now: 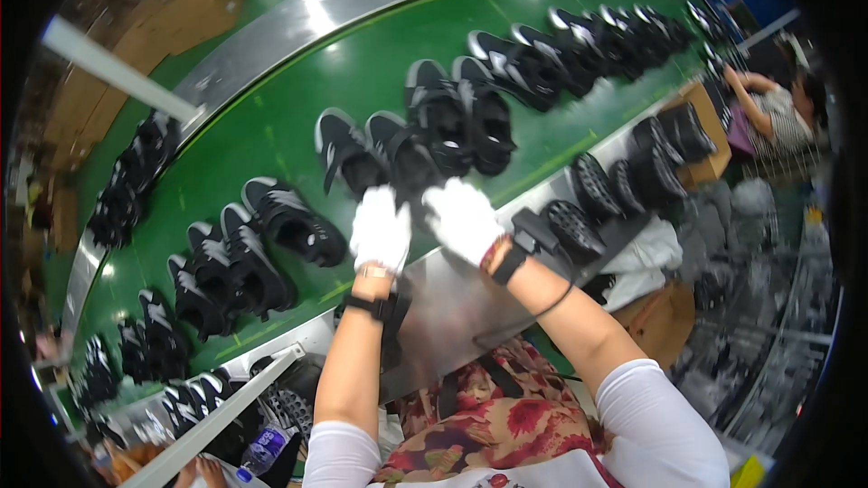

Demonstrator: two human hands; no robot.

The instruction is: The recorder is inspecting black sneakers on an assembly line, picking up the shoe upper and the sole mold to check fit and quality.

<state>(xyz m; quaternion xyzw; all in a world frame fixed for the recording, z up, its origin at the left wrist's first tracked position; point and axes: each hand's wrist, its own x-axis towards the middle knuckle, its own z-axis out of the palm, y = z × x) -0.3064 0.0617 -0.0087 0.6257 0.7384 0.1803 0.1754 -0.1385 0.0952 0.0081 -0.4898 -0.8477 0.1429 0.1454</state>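
My left hand (381, 229) and my right hand (463, 219), both in white gloves, meet over a black shoe with white trim (404, 158) near the front edge of the green conveyor belt (271, 131). Both hands appear closed on its near end; the grip itself is hidden by the gloves. A matching black shoe (345, 150) lies just left of it, and another pair (461, 113) lies just behind on the right.
Several black shoe pairs line the belt from lower left (226, 262) to upper right (579, 45). Black soles (597, 190) stand on the steel ledge (452, 303) to my right. Another person (778, 113) sits at far right. Cardboard boxes (172, 18) lie beyond the belt.
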